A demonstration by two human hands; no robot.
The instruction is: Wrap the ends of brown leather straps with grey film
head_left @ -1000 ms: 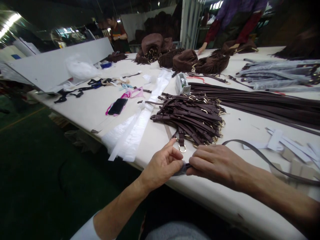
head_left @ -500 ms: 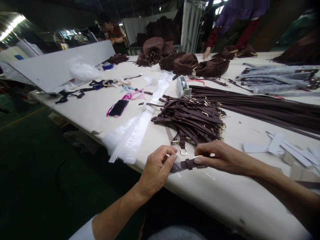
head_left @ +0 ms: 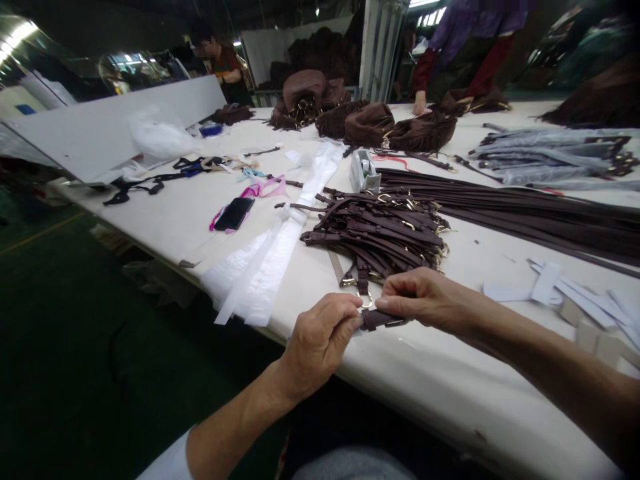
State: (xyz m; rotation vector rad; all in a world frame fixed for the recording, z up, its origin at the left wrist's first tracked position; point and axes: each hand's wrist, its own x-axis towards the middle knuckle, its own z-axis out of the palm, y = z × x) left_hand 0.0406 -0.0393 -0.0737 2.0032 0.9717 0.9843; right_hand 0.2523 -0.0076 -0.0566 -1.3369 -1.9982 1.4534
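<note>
left hand [head_left: 320, 340] and right hand [head_left: 423, 300] pinch a strap [head_left: 370, 320] over a white table [head_left: 170, 223], green floor [head_left: 45, 313] below.

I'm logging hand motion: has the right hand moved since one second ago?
Yes, up in the picture, judged against the strap pile: the right hand now hides more of the pile's lower edge.

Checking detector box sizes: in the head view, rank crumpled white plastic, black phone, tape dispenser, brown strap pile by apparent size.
1. Brown strap pile
2. Crumpled white plastic
3. Black phone and tape dispenser: look alike, not ranked.
</note>
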